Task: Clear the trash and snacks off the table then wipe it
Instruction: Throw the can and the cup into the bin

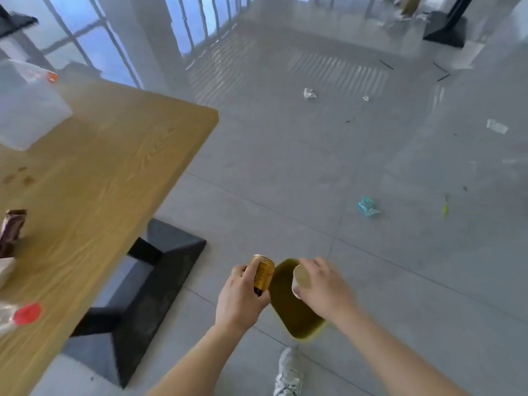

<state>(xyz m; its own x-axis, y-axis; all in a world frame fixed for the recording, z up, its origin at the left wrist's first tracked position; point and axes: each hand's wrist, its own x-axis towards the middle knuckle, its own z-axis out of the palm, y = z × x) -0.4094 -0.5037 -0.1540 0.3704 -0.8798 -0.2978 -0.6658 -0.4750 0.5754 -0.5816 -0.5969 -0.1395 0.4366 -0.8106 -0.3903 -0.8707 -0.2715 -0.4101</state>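
The left hand [243,298] has its fingers [251,271] wrapped tight round a gold drink can [263,274], and the right hand [323,287] has its fingers curled round a pale paper cup [300,278]. Both are held over the open mouth of a yellow-green bin [294,312] that stands on the grey floor [285,167], just beside the worktop [100,172].

The main risk, as I judge it, is a miss: the can sits above the bin's near-left rim rather than its middle, so a careless release could bounce it off the edge and send it rolling across the smooth tile. The cup is tipped on its side, and any dregs (whether it holds liquid cannot be told) could spill onto the floor or the shoe [288,372] below.

The can is a rigid, glossy metal cylinder; the cup is thin, light and easy to crush. The bin looks like hard plastic with rounded corners. The worktop is matte wood grain, marked with a few brownish stains [20,177], and it still carries a crinkled brown wrapper [11,230], a translucent plastic container [28,107] and a red-capped item [27,312] at its near edge.
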